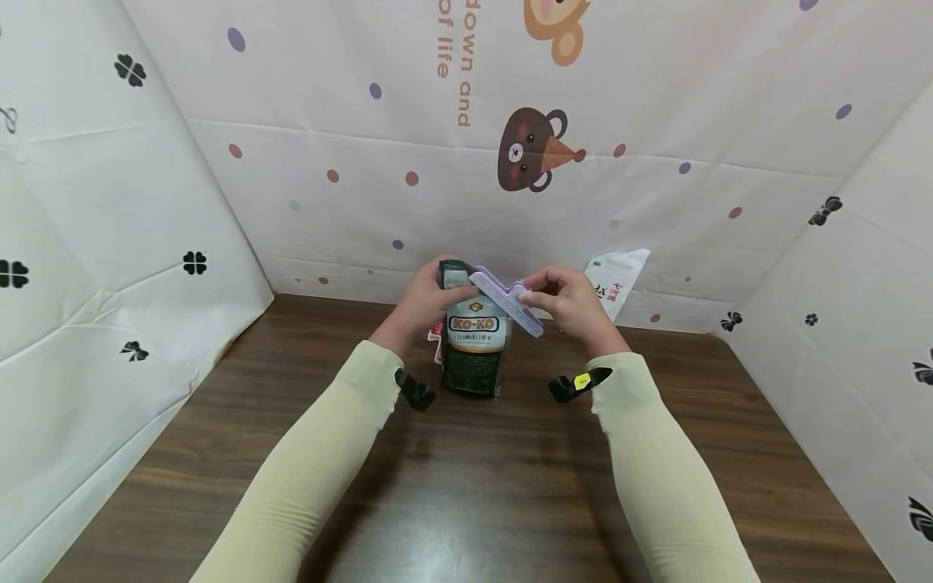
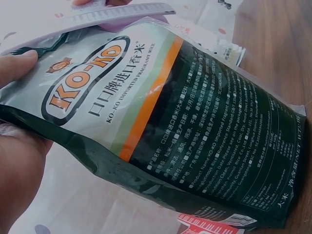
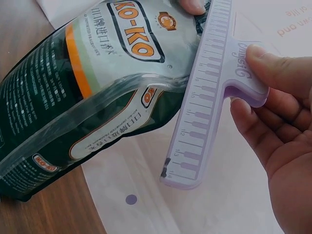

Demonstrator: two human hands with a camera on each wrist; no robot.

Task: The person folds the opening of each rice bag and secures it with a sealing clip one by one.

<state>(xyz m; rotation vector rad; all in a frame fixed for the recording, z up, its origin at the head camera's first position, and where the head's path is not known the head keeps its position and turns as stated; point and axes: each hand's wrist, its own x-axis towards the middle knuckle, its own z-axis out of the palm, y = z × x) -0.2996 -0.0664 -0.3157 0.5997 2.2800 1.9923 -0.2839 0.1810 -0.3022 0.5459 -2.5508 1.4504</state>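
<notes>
1. Left hand (image 1: 426,296): grip is clenched on the upper left of the dark green KO-KO bag (image 1: 474,374). Thumb across the front face, other fingers behind.
2. Bag: upright at the far middle of the desk (image 1: 452,502), between the two hands, label facing near. Pale upper panel, orange stripe, dark lower part with white print.
3. Right hand (image 1: 574,306): grip is pinching the handle of the purple clip (image 1: 506,302), thumb on the near side, fingers on the far side.
4. Clip: slanted across the bag's top right, upper end left, lower end sticking out right past the bag. Ruler numbers and piano keys printed on it. Can't tell whether it has bitten onto the film.
5. White packet (image 1: 619,279): far right of the bag, behind the right hand, tilted.
6. Red-and-white item (image 1: 436,332): just left of the bag, mostly hidden behind it.
7. Printed white cloth (image 1: 328,210) stands along the far side.
</notes>
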